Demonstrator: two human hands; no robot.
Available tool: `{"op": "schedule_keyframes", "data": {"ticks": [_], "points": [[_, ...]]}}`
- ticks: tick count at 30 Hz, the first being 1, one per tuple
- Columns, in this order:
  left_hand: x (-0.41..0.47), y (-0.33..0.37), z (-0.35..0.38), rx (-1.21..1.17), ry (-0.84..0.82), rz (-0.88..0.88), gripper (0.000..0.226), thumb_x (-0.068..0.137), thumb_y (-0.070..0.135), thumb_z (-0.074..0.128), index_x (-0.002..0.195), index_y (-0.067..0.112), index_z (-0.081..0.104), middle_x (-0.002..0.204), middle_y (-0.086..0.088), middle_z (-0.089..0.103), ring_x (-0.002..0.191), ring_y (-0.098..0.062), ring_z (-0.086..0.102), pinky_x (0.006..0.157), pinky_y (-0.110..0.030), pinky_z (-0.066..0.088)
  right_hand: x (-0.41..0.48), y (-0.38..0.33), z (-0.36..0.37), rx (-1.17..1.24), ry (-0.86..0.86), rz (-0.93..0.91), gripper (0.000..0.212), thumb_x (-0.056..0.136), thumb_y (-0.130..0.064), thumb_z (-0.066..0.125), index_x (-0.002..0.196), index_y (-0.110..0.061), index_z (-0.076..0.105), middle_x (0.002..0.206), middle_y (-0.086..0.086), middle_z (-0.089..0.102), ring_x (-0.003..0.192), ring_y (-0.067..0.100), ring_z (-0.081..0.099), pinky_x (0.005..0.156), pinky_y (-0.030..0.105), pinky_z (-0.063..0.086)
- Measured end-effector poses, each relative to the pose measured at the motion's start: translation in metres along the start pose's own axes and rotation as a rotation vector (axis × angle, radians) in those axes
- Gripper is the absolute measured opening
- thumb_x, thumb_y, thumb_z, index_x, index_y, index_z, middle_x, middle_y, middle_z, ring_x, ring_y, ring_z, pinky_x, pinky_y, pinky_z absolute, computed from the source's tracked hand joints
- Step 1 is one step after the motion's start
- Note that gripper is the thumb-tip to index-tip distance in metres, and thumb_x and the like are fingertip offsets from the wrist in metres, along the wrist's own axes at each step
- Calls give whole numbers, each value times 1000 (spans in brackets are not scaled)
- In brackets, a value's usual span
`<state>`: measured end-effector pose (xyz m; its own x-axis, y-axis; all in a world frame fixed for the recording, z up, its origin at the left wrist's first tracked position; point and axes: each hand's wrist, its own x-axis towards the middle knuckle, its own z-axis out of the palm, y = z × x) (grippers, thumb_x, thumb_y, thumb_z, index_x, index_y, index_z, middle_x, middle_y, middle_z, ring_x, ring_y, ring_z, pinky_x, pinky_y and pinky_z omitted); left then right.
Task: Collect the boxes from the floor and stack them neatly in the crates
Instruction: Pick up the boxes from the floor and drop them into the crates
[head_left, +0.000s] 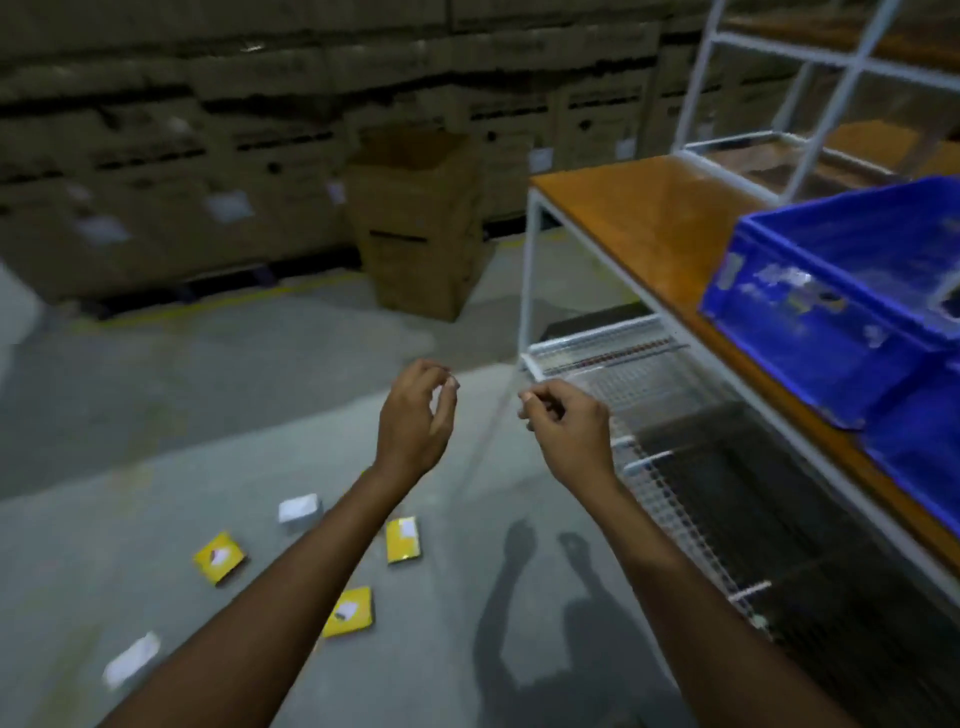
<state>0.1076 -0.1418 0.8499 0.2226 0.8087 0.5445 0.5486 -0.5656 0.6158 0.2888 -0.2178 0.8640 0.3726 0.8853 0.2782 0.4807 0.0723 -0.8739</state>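
Small boxes lie scattered on the grey floor at lower left: a yellow box (220, 557), a second yellow box (403, 539), a third yellow box (349, 611), a white box (298, 510) and another white box (131, 658). My left hand (415, 415) and my right hand (569, 423) hang in the air above the floor, fingers loosely curled, holding nothing. A blue crate (831, 296) stands on the wooden table top at the right, and a second blue crate (919, 457) sits beside it at the frame edge.
The white-framed table (644, 218) has a wire mesh lower shelf (675, 415) close to my right hand. An open cardboard carton (421, 228) stands on the floor ahead. Stacked cartons (208, 156) line the back wall. A white rack (810, 93) rises at upper right.
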Motion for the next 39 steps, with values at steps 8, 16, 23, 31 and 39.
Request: {"op": "schedule_keyframes", "data": {"ticks": [8, 16, 23, 31, 39], "points": [[-99, -108, -184, 155, 201, -286, 29, 94, 28, 47, 80, 10, 65, 84, -1, 62, 77, -18, 58, 65, -31, 50, -73, -70, 170, 154, -366, -35, 13, 85, -24, 61, 80, -19, 72, 67, -9, 71, 65, 9, 68, 71, 45, 59], [-138, -209, -260, 204, 298, -579, 23, 93, 18, 52, 80, 9, 69, 86, -3, 65, 78, -14, 60, 61, -9, 39, -77, -91, 289, 141, -618, 8, 18, 88, -11, 65, 76, -23, 71, 63, -13, 70, 64, 14, 69, 66, 33, 57], [-141, -320, -288, 303, 275, -826, 13, 93, 13, 57, 86, 11, 68, 93, -4, 66, 82, -18, 63, 71, -27, 45, -34, -61, 419, 176, -745, 116, 18, 86, -15, 61, 73, -24, 71, 69, -2, 73, 69, 22, 71, 73, 48, 59], [-174, -457, -326, 410, 65, -1071, 27, 90, 22, 63, 116, 14, 61, 116, -9, 57, 104, -29, 60, 88, -39, 49, -15, -29, 579, 48, -920, 152, 14, 82, -21, 59, 72, -22, 69, 69, -3, 72, 68, 16, 70, 70, 33, 55], [-289, -654, -305, 443, -13, -1136, 38, 87, 32, 55, 118, 11, 60, 117, -14, 57, 109, -34, 57, 89, -42, 49, -65, 92, 790, -80, -1052, 59, 28, 74, -38, 52, 78, -17, 72, 75, -3, 73, 73, 17, 69, 74, 40, 56]]}}
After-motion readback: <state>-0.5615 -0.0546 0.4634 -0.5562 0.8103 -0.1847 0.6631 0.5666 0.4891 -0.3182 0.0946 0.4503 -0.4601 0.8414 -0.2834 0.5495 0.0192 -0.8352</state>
